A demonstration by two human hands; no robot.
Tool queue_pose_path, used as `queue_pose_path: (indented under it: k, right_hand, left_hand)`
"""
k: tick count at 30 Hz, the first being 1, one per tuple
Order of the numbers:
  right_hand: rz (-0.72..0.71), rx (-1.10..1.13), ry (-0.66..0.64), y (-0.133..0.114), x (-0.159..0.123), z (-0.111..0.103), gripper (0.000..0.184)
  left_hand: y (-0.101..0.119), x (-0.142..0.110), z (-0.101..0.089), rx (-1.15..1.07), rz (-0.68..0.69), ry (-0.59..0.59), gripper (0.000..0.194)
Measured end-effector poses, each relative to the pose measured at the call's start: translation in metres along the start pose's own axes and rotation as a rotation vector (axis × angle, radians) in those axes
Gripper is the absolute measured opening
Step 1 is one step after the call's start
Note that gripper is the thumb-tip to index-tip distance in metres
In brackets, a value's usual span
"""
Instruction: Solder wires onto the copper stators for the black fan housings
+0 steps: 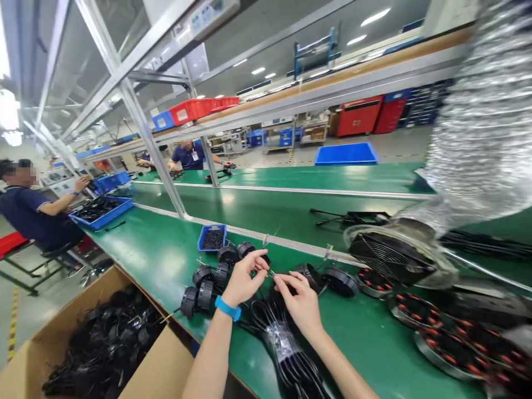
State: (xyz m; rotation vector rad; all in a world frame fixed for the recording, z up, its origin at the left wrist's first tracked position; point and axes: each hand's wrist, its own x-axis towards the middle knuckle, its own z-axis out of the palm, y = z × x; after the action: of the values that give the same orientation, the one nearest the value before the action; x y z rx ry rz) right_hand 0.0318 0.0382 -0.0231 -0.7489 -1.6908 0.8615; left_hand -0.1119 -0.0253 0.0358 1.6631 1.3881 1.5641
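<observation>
My left hand (246, 277), with a blue wristband, is pinched on a thin wire end above the green bench (158, 255). My right hand (300, 299) is closed on the same thin wire just to its right. Beneath both hands lies a bundle of black cables (286, 346) wrapped in clear plastic. Several small black round parts (205, 282) sit left of my left hand. Larger black round parts (338, 281) lie just beyond my right hand.
A small blue tray (212, 237) stands beyond the hands. An open cardboard box (103, 343) of black cables is at lower left. A foil duct with a fan grille (390, 255) hangs at right, above round coil parts (440, 332). Other people work at left and behind.
</observation>
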Motion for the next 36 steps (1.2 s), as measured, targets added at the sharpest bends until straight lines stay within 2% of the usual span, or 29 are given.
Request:
queue_pose_path:
  k: [6,9,13,15,20,27,32,36]
  right_hand:
    - [-0.006,-0.051,-0.002,0.007,-0.003,0.001,0.048]
    - [-0.067,-0.082,-0.01,0.006,-0.003,0.001,0.046]
    - [-0.211,-0.129,-0.01,0.004,-0.003,0.0,0.041]
    - [-0.241,-0.145,-0.004,0.004,-0.002,-0.001,0.04]
    - [-0.146,-0.131,0.016,0.007,-0.004,-0.001,0.042]
    - [0.041,-0.073,0.055,0.014,-0.006,0.003,0.043]
    - [0.052,-0.013,0.092,-0.002,-0.006,0.002,0.038]
    - [0.059,0.03,0.077,-0.014,-0.003,0.001,0.038]
  left_hand:
    - [-0.003,-0.001,-0.001,-0.114,-0.122,0.01,0.051]
    - [-0.005,-0.001,0.002,-0.134,-0.189,0.041,0.048]
    - [-0.002,-0.002,0.004,0.035,-0.137,0.096,0.037]
    - [0.0,-0.002,0.003,0.078,-0.114,0.084,0.035]
    - [0.0,-0.003,0.002,-0.043,-0.201,-0.031,0.046]
    - [-0.003,-0.004,0.022,-0.113,-0.196,0.093,0.042]
    - [0.001,-0.007,0.027,-0.175,-0.186,0.051,0.041]
    - [-0.003,-0.005,0.017,-0.159,-0.219,0.022,0.052]
